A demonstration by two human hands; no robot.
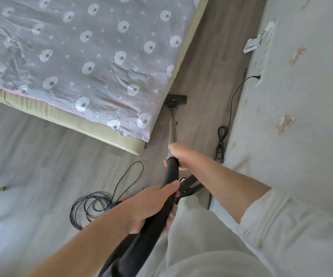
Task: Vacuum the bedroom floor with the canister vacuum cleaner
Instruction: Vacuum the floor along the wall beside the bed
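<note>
Left of the wand, a thin black cord (89, 206) lies coiled on grey wood-grain floor (31, 156). Left hand (151, 204) wraps the smooth black tube (159, 214); right hand (178, 154) grips the wand (173, 126) higher, its flat floor head (176, 99) beside the creased bear-print sheet (85, 52)

Mattress (65, 116) on grey floor (31, 176)
</note>
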